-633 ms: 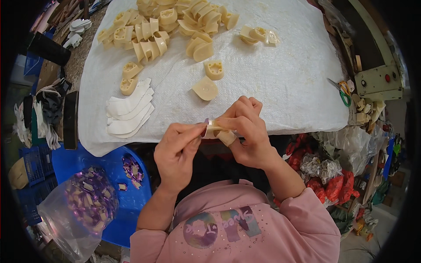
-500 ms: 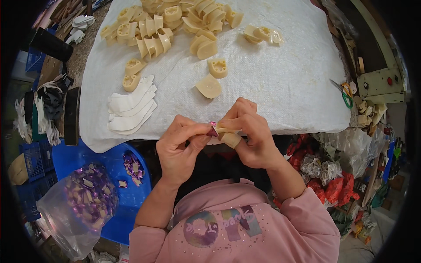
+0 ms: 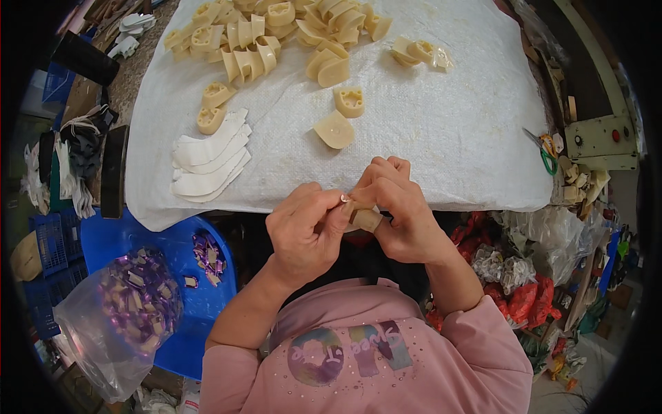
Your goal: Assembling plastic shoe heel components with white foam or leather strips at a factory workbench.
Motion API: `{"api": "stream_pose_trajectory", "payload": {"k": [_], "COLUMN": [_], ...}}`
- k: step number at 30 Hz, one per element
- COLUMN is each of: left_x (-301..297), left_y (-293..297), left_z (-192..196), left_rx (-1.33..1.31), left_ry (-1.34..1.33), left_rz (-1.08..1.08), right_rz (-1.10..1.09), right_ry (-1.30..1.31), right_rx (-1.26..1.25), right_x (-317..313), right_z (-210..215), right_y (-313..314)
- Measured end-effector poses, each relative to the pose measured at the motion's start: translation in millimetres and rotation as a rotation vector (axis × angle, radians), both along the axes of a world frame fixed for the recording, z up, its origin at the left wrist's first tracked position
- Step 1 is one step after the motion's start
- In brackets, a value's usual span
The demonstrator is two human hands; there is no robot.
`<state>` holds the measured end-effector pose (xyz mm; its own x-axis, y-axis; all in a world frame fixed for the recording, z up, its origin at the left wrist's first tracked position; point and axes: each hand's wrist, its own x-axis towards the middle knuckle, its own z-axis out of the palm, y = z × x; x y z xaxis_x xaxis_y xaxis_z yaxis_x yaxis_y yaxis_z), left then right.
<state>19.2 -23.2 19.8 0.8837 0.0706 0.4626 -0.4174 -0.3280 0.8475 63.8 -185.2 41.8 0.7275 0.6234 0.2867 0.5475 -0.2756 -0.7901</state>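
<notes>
Between my hands, just off the table's front edge, is a cream plastic shoe heel [image 3: 365, 219]. My right hand [image 3: 403, 212] is closed round it, fingers over the top and thumb beneath. My left hand [image 3: 307, 224] is pinched against the heel's left side. A tiny shiny bit [image 3: 344, 198] shows at its fingertips; most of whatever it pinches is hidden. Beyond my hands lie a flat-faced heel [image 3: 334, 130] and, touching it, a heel with its hollow end up [image 3: 349, 101]. Fanned white curved strips [image 3: 212, 157] lie to the left.
A heap of cream heels [image 3: 269, 34] fills the table's far side. At lower left, a blue basin [image 3: 200, 328] holds small purple shiny pieces [image 3: 208, 257] and a clear bag [image 3: 141, 300] of more. Scissors [image 3: 547, 153] lie at the right edge, above plastic bags [image 3: 531, 300].
My left hand has moved right, up against the heel. The purple shiny piece it held is now mostly covered by fingers. My right hand keeps its grip, and the whole view has shifted slightly.
</notes>
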Motion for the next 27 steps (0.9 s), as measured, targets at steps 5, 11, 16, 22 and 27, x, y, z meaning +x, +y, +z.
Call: {"api": "stream_pose_trajectory", "payload": {"k": [5, 11, 16, 22, 27], "left_x": [2, 2, 5, -2, -11], "left_y": [-1, 3, 22, 29, 8], "left_z": [-4, 7, -2, 0, 7], "left_rx": [0.005, 0.022, 0.123, -0.032, -0.216], "left_ry": [0.019, -0.044, -0.172, -0.174, -0.196], "left_rz": [0.018, -0.012, 0.050, 0.111, 0.043], "right_rz": [0.055, 0.013, -0.034, -0.140, -0.302], "right_ry": [0.011, -0.023, -0.219, 0.397, 0.957], "right_rx": [0.004, 0.050, -0.045, 0.248, 0.592], "right_x": [-1, 3, 0, -25, -38], "right_z": [-2, 1, 4, -12, -16], "right_y": [2, -1, 9, -2, 14]}}
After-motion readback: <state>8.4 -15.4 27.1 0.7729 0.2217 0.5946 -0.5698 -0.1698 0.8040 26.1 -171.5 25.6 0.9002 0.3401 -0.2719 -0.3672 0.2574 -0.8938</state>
